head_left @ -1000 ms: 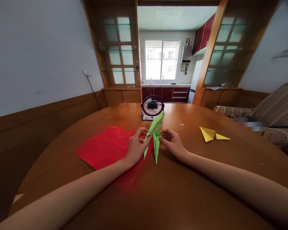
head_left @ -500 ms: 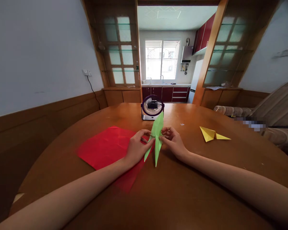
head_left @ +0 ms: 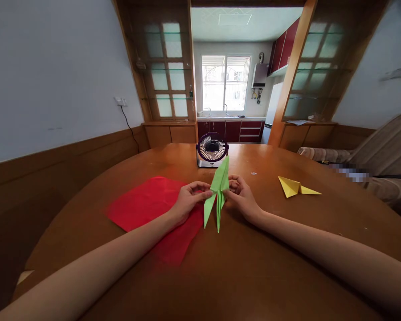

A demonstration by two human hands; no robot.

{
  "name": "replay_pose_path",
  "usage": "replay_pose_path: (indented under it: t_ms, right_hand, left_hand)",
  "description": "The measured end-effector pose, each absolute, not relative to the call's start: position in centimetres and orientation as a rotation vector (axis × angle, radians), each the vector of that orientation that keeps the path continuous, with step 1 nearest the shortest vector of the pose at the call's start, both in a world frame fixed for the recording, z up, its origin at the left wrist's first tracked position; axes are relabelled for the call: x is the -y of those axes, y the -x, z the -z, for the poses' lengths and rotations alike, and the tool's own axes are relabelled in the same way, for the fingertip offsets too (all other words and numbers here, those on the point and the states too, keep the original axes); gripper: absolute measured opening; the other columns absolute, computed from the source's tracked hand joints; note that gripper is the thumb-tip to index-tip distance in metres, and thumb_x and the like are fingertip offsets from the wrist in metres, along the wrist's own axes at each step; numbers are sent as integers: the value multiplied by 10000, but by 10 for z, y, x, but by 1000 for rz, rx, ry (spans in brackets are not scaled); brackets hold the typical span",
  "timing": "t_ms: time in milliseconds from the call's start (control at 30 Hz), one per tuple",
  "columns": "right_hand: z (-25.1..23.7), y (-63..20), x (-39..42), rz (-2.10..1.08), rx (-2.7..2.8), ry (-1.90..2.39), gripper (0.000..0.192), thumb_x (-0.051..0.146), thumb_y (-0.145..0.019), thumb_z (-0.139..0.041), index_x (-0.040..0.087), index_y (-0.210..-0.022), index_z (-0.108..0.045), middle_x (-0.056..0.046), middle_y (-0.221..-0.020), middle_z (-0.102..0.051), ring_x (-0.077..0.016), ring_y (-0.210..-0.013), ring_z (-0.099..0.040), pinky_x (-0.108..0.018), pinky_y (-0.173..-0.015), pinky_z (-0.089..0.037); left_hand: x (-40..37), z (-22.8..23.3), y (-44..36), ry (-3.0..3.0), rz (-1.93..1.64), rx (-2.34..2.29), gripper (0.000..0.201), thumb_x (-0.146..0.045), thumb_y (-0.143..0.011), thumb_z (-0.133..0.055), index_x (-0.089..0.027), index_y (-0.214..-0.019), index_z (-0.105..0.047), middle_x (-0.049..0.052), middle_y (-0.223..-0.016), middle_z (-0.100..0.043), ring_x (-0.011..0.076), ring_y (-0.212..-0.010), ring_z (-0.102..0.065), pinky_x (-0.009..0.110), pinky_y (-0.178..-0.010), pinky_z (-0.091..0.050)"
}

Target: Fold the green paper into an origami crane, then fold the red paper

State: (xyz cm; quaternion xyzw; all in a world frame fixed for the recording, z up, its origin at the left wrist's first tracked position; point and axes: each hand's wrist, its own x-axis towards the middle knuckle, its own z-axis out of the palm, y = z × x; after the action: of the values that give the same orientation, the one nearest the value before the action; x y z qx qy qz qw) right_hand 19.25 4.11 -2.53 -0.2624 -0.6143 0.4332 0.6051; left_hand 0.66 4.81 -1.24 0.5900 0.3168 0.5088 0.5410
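Your hands meet at the waist of the green folded paper point(head_left: 218, 196): the left hand point(head_left: 187, 203) pinches its left edge between thumb and fingers, and the right hand point(head_left: 242, 196) closes on its right edge the same way. The piece stands nearly upright between them, one long point rising toward the small fan point(head_left: 211, 150) and two narrow points hanging down just above the surface point(head_left: 254, 267). To crease well here, I judge you should keep both pinches level, line the edges up before you press, and run the fold from the middle outward. The red sheet point(head_left: 147, 203) lies flat to the left of the green piece, partly under your left hand. The yellow folded paper point(head_left: 296, 187) sits well to its right.
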Motion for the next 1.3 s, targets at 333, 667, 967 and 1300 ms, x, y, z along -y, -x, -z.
replay_pose_path:
  t_ms: [333,667,967,1300]
  right_hand:
    - [19,-190,-36,-888,1535,664,379,276,-769,-667,247,-1056,-421,10,-842,-623,-166,-794,-629,-319,-711,-503]
    - [20,-191,-34,-809,1582,651,352,240,-797,-638,249,-1092,-447,18,-791,-578,-167,-800,-614,-328,-738,-492]
    - [19,-193,-38,-884,1537,618,342,338,-799,-668,253,-1053,-455,21,-777,-586,-156,-749,-617,-311,-690,-507]
    - [3,-196,-37,-707,1628,695,266,305,-798,-657,223,-1040,-585,-18,-848,-640,-143,-677,-577,-306,-630,-473]
  left_hand:
    - [-42,12,-9,-1867,-1350,-1006,277,-411,-726,-707,-153,-825,-680,9,-717,-658,80,-504,-506,195,-468,-406]
    - [-38,14,-9,-2090,-1366,-1041,242,-348,-805,-633,-168,-940,-724,35,-782,-724,118,-578,-578,226,-538,-471]
    - [-36,12,-5,-1998,-1269,-900,348,-413,-852,-590,-157,-1057,-706,85,-924,-733,165,-701,-640,263,-596,-518]
    - [-40,1,-7,-1953,-1347,-913,250,-357,-780,-678,-164,-936,-699,17,-715,-667,119,-597,-579,215,-536,-471]
